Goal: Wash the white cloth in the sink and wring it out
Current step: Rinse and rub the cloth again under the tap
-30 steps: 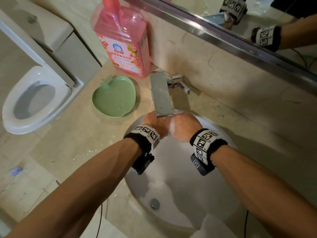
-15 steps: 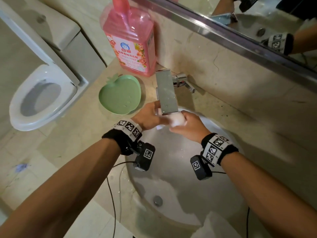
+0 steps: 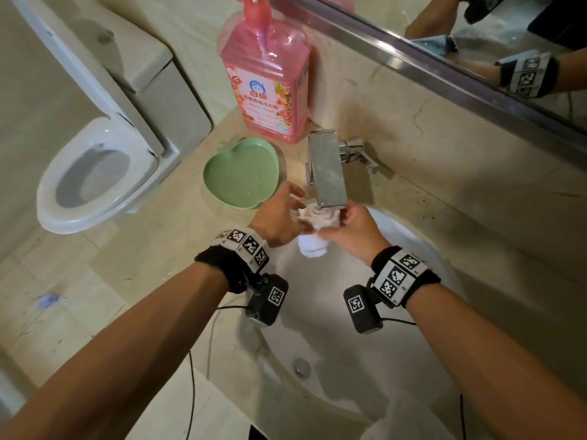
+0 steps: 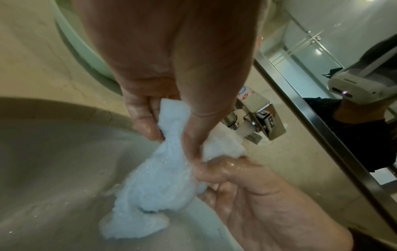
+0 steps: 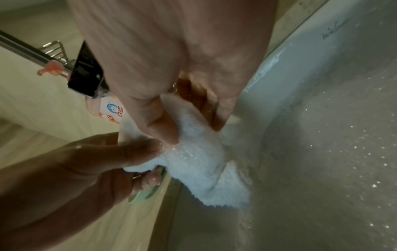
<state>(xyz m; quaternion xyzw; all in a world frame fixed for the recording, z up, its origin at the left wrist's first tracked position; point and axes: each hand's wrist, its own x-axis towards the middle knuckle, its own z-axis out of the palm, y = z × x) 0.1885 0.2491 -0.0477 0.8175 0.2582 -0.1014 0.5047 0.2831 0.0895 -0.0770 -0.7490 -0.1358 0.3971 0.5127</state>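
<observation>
- Head view: gripping the bunched white cloth point(image 3: 313, 222) from both sides, left hand point(image 3: 279, 217) and right hand point(image 3: 352, 231) meeting just under the spout of the chrome faucet point(image 3: 327, 168), above the back part of the sink point(image 3: 413, 328).
- Curling round the cloth's upper wad with the fingers of both hands; hanging a short tail of cloth down between the two wrists, clear of the basin floor.
- Sitting near the front of the basin, well apart from the cloth: the drain point(image 3: 301, 367).
- Lying on the counter point(image 3: 152, 268) just left of the left hand: a green apple-shaped dish point(image 3: 241, 173); standing behind the dish, against the wall, a pink detergent bottle point(image 3: 265, 81).
- Showing at far left, beyond the counter edge: a toilet point(image 3: 95, 173); running along the top right, a mirror point(image 3: 476, 36) reflecting the arms.
- Left wrist view: pinching the cloth point(image 4: 154, 178) between the thumb and curled fingers point(image 4: 141, 117) of the left hand point(image 4: 171, 68), with the right hand point(image 4: 247, 195) clasping the wad from below; glistening wet on both hands and cloth.
- Pouring water from the faucet point(image 4: 261, 118) onto the cloth's far end; dangling the cloth's loose end over the pale basin.
- Right wrist view: clamping the cloth point(image 5: 204, 161) under the thumb of the right hand point(image 5: 171, 59), fingers wrapped behind it; holding the near edge with the left hand point(image 5: 90, 169), thumb on top and fingertips beneath.
- Spraying droplets across the sink wall point(image 5: 322, 152) beside the cloth.
</observation>
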